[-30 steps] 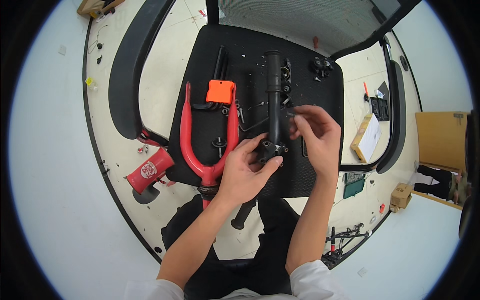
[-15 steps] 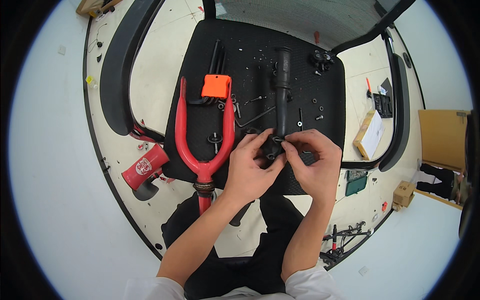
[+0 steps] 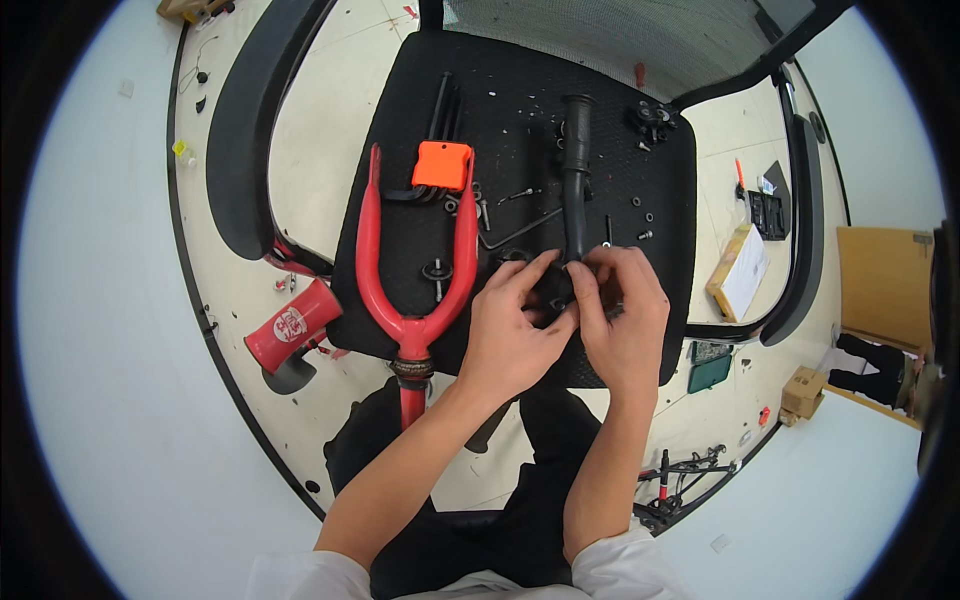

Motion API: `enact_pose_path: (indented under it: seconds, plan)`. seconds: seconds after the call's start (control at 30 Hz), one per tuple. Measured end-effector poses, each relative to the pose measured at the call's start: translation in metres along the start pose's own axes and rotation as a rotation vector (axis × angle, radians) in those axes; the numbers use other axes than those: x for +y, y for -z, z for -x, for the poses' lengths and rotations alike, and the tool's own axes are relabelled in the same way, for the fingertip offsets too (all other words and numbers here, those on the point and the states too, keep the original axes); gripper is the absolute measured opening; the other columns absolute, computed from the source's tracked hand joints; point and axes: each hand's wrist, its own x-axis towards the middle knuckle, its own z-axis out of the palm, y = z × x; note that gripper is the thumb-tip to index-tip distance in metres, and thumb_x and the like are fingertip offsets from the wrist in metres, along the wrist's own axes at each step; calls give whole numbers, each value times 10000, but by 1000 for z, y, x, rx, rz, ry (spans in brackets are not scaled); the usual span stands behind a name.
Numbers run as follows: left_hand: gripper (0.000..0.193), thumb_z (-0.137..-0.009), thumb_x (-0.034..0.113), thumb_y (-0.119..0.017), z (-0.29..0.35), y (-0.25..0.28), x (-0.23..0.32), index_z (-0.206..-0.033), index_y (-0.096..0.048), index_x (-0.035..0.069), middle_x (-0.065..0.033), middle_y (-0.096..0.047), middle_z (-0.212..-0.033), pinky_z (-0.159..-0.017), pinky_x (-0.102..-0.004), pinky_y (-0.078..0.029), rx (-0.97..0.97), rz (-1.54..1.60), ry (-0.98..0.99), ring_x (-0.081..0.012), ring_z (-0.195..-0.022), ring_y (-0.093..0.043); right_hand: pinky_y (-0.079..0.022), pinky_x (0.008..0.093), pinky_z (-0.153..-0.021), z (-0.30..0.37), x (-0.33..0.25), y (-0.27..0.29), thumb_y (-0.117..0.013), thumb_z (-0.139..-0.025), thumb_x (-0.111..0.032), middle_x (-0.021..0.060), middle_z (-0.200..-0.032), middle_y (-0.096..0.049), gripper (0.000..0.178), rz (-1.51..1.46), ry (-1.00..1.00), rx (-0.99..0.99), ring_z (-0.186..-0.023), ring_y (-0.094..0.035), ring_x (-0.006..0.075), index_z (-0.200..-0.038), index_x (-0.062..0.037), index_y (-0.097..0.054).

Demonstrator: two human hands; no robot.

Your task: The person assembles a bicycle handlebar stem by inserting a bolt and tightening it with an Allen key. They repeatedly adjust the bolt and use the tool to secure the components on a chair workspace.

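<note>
1 second on, the right hand (image 3: 628, 308) has joined the left hand (image 3: 513, 327) from 2 o'clock, both now engaging the black clamp (image 3: 551, 288), left fingers gripping it, right fingers' closure indeterminable.

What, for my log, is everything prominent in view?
Mesh armchair: 1, black, upper centre
Two-pronged metal fork: 1, red, on armchair
Hex-key set: 1, black-orange, by fork
Tubular handlebar: 1, black, centre
Metal L-key: 1, dark, on armchair
Metal fasteners: several, grey, on armchair
Flared cylinder: 1, red, left side
Bicycle frame: 1, black-red, lower right
Flat box: 1, white, right side
Left hand: 1, bare, at handlebar
Right hand: 1, bare, at handlebar
</note>
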Motion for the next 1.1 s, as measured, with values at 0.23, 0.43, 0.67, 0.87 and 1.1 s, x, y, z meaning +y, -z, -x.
enact_pose_path:
  seconds: [0.23,0.43,0.67,0.87,1.1]
  plan:
    - [552,-784,60,-756,-1,-4,2,-1273,-560,-103,-145,-586,-1055,-657,-257,-581,23,70,-12,-149,-781,-654,-473,271,-591,6,11,6,-670,-841,18,77,-786,-618,124,-153,12,-39,-617,-581,157,-956,4,-626]
    - [556,-759,38,-757,-4,-6,-2,-1267,-568,-89,-147,-576,-1018,-635,-272,-569,48,12,-49,-175,-745,-655,-473,361,-592,5,4,1,-647,-913,-91,148,-823,-620,109,57,-76,-72,-648,-608,305,-934,-5,-584]
    - [607,-709,-66,-729,-2,-5,2,-1294,-572,-40,-111,-528,-1022,-673,-262,-565,-8,-153,-35,-153,-767,-581,-448,434,-572,2,5,-3,-586,-964,-221,169,-720,-607,257,332,-134,-120,-648,-591,397,-820,-10,-556]
    - [595,-726,-46,-743,-1,-5,3,-1296,-572,-36,-119,-532,-1034,-693,-284,-579,0,-137,-47,-176,-782,-596,-450,444,-586,3,3,5,-566,-977,-236,190,-698,-604,287,106,-191,-155,-643,-595,403,-804,-8,-548]
    - [578,-737,-44,-746,-2,-5,2,-1289,-574,-38,-121,-535,-1037,-693,-281,-586,13,-141,-33,-179,-797,-618,-441,441,-559,0,7,-1,-559,-987,-260,181,-645,-584,306,196,-171,-171,-609,-585,397,-793,-22,-556]
